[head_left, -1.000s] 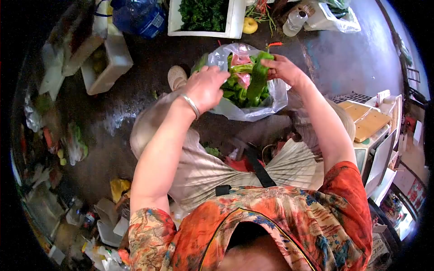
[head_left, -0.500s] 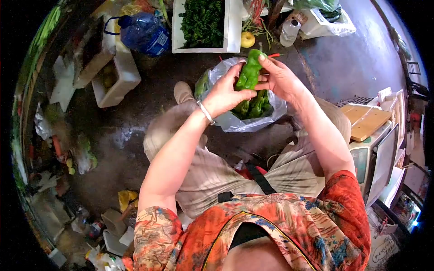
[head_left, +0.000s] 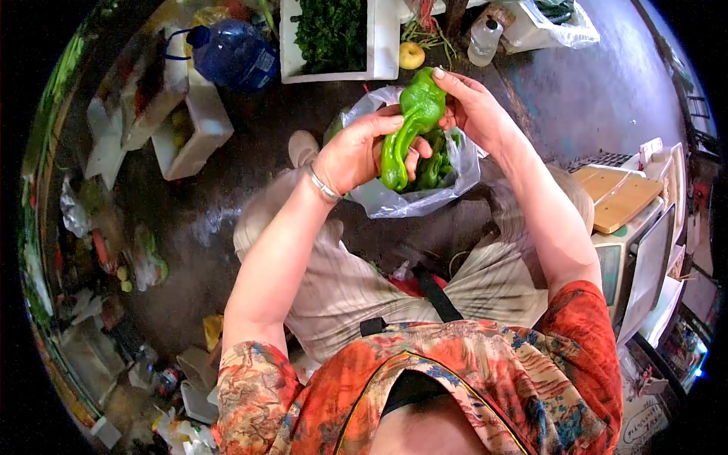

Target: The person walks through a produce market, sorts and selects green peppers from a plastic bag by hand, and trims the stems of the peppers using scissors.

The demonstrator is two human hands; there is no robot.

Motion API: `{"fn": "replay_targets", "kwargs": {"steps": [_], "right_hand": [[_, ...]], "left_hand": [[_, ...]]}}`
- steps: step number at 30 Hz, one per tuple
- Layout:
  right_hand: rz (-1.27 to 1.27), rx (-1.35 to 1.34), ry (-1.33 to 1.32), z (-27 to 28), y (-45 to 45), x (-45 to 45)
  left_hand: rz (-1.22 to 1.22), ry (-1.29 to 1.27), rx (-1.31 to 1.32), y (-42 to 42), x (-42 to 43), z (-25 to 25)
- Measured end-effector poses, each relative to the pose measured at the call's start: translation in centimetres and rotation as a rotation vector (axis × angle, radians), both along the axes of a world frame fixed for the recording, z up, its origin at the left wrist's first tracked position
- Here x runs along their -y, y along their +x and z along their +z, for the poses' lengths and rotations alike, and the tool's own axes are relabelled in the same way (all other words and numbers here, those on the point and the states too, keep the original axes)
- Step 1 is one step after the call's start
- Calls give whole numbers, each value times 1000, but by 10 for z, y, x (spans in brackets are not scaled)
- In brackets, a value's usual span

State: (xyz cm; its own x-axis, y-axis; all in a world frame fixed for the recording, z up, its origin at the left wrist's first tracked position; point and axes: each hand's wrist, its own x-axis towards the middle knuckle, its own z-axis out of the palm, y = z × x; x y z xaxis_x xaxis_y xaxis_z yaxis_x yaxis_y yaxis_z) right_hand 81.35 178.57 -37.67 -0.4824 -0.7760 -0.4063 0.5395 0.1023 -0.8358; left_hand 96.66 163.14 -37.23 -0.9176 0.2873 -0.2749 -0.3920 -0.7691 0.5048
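Observation:
Green peppers are held up between both hands over a clear plastic bag. My left hand wraps round the lower, narrow part, its thumb on top and its fingertips showing beneath. At the peppers' top right, my right hand grips with the thumb on the upper edge; its other fingers are partly hidden behind. More green peppers lie inside the open bag. Whether one or two peppers are in the hands is hard to tell.
Ahead stands a white foam box of leafy greens, with a yellow round fruit and a clear bottle beside it. A blue jug and foam box are at the left. Boards lie at the right.
A second ago my hands were apart at the bag, the right on a pepper. Both then came together on green peppers, which have since tilted and shifted slightly left. The pink items no longer show.

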Motion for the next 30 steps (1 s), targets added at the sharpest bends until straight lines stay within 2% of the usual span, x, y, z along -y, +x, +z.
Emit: {"fn": "replay_targets", "kwargs": {"steps": [7,9,11,13,14,15,17,18,19,20,21,22,23,24,25,27,29,30], "right_hand": [[6,-11,89,-1,8,3],[59,-162,206,-3,11,5],[88,-157,202,0,15,7],[26,38,74,1,19,8],[74,75,63,0,15,7],[73,79,66,-8,13,7],[34,-107,218,-35,16,2],[214,-456,279,-40,22,-3],[452,-651,558,-13,35,-2],[534,-995,508,-73,46,-14],[655,-1034,537,-98,65,-25],[971,-1033,563,-107,79,-34],[1129,-1076,443,-139,93,-56],[1410,-1019,389,-136,99,-62],[1559,-881,231,-183,106,-81],[1620,-830,266,-189,114,-88],[1558,-868,311,-146,109,-73],[1481,-903,356,-127,106,-65]], "left_hand": [[-36,-32,70,-4,-5,-4],[115,-294,-6,-7,-12,-5],[104,-377,78,-6,-12,-5],[150,-823,51,-4,-14,-1],[278,-801,-9,-2,-17,-11],[276,-798,-6,0,-14,-17],[38,-1678,147,8,-1,-30],[-50,-1758,91,18,5,-44],[-140,-1836,32,26,10,-52],[-289,-1881,84,33,14,-61],[-294,-1876,84,36,12,-57],[-268,-1976,127,39,10,-48],[-243,-2075,170,43,9,-44],[-173,-2128,145,46,14,-51],[-176,-2125,147,47,19,-51],[-265,-1973,180,49,25,-50],[-296,-2033,117,58,28,-62],[-339,-1903,132,60,28,-64]]}}
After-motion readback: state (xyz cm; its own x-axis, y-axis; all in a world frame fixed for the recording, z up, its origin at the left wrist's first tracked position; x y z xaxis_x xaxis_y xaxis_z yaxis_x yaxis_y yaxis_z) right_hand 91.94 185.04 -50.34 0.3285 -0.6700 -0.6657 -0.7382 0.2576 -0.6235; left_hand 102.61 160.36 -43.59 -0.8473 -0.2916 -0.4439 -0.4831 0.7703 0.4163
